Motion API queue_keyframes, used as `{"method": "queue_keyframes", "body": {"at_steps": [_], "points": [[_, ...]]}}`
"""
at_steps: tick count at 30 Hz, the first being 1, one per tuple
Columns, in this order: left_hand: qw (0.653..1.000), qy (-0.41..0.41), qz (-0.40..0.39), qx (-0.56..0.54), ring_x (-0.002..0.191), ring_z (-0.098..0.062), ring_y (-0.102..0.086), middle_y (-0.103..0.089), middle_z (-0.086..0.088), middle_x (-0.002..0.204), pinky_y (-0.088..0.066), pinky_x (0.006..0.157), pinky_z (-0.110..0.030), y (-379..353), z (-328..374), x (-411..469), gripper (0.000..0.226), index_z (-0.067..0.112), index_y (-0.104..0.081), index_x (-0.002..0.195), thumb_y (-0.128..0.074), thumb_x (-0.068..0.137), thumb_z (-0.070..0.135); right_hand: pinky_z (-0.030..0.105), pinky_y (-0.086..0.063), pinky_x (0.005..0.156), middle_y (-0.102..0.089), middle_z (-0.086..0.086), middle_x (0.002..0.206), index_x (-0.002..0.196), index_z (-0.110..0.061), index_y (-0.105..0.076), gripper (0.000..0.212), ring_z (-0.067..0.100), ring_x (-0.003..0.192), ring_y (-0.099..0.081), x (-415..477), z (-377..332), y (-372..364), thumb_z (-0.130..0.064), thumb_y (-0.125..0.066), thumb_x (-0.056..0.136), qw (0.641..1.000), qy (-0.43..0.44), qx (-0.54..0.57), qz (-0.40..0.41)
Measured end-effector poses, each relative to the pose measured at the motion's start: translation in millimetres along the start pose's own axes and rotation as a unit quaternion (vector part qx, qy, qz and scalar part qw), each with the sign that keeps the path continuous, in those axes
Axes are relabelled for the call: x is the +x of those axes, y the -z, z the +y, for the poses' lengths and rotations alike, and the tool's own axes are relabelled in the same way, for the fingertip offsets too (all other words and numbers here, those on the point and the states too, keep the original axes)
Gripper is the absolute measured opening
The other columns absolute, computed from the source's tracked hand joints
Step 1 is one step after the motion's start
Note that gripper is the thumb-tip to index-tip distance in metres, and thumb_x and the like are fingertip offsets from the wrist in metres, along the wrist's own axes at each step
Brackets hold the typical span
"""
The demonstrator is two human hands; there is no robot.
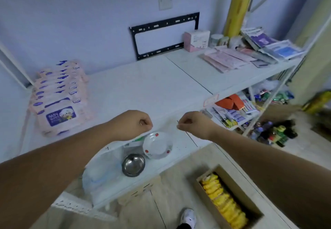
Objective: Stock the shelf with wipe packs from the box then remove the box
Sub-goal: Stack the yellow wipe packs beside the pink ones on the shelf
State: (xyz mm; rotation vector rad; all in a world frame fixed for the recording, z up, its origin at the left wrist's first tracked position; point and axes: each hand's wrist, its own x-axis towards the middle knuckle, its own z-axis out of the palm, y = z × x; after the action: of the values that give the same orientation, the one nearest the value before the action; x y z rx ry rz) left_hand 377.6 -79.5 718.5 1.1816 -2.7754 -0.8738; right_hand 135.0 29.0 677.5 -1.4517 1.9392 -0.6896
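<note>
A cardboard box stands open on the floor at lower right, filled with a row of yellow packs. On the left of the white top shelf lie stacked pink baby wipe packs with blue labels. Both my hands hover over the shelf's front edge. My left hand is curled into a fist. My right hand is also closed, fingers pinched together; something thin may be between them, but I cannot tell what.
A lower shelf holds a white bowl with red dots, a steel bowl and a plastic bag. Boxes, packets and a yellow film roll crowd the shelf's right end. Bottles stand on the floor. My shoe is beside the box.
</note>
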Motion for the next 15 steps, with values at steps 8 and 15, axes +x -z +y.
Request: {"method": "queue_keyframes", "body": {"at_steps": [8, 15], "points": [[0.996, -0.046, -0.07, -0.007, 0.083, 0.004, -0.063, -0.069, 0.019, 0.089, -0.047, 0.075, -0.017, -73, 71, 7, 0.007, 0.034, -0.071, 0.087, -0.064, 0.091, 0.033, 0.033, -0.055, 0.08, -0.074, -0.007, 0.089, 0.092, -0.022, -0.073, 0.013, 0.01, 0.087, -0.068, -94, 76, 43, -0.035, -0.07, 0.088, 0.997, -0.068, -0.026, 0.03], [0.991, -0.045, -0.123, 0.003, 0.082, -0.002, -0.064, -0.07, 0.013, 0.086, -0.051, 0.073, -0.023, -150, 139, 46, 0.008, 0.031, -0.071, 0.088, -0.065, 0.09, 0.035, 0.034, -0.055, 0.083, -0.07, -0.01, 0.095, 0.093, -0.027, -0.071, 0.014, 0.012, 0.09, -0.066, -146, 178, 78, -0.04, -0.068, 0.089, 0.984, -0.111, -0.132, -0.031]]}}
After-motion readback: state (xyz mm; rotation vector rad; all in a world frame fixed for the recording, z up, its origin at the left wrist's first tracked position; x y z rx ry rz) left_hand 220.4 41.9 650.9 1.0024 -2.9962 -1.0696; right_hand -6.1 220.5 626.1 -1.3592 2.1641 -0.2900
